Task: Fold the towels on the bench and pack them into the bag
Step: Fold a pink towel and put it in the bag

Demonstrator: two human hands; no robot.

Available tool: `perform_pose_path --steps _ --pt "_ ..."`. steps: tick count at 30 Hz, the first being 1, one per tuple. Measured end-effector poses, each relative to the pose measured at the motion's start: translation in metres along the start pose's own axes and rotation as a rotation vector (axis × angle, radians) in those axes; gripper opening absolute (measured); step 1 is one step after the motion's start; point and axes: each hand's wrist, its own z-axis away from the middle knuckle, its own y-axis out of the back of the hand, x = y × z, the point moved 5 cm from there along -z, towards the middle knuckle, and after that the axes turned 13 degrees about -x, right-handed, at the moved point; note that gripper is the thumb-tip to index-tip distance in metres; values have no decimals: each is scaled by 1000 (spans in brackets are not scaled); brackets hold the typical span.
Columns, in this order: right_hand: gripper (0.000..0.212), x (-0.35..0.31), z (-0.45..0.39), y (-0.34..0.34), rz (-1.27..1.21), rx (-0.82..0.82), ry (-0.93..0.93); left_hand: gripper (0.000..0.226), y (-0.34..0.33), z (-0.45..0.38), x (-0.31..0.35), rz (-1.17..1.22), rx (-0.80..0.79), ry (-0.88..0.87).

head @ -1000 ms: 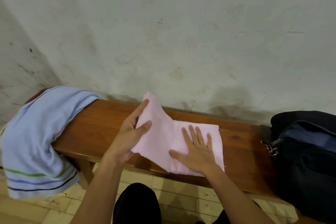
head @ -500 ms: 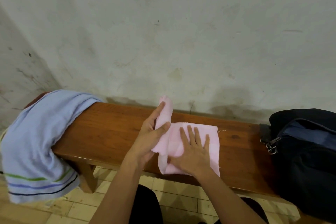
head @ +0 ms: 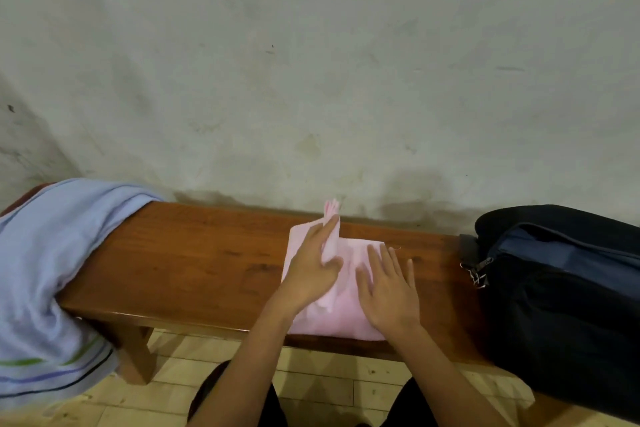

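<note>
Pink towel [head: 346, 314] lay mid-bench [head: 207, 253], half folded: left hand [head: 311, 270] pinched its raised flap, right hand [head: 389, 291] pressed flat, fingers straight. Blue towel [head: 52, 253] at left end was unfolded; bag [head: 561, 295] at right, nothing packed yet.

The bench [head: 207, 253] shows a long bare stretch of wood between the blue towel [head: 52, 253] draped over its left end and the pink towel [head: 346, 315] right of middle; a hand could pass freely there; a narrower bare strip lies between the pink towel and the dark bag [head: 561, 305], which blocks the bench's whole right end. The wall [head: 311, 80] stands right behind the bench and closes off the far side; a raised flap of the pink towel reaches up against it. The 2 hands, the left hand [head: 311, 270] and the right hand [head: 391, 291], cover most of the pink towel. In front, the floor [head: 346, 378] beside the knees lies open.
</note>
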Motion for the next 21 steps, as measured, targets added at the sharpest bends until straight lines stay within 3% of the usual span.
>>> perform_pose_path --steps 3,7,11,15,21 --pt "108 16 -1 0 32 -22 -11 82 -26 -12 -4 -142 -57 6" --pt "67 25 -2 -6 55 -93 -59 80 -50 -23 -6 -271 -95 89" --pt "85 23 2 -15 58 -92 -66 67 -67 -28 -10 -326 -102 191" --pt "59 25 0 -23 81 -95 -98 58 -79 -33 -16 -341 -90 186" --pt "83 26 5 -20 148 -137 -61 52 -93 -30 -20 -346 -176 134"
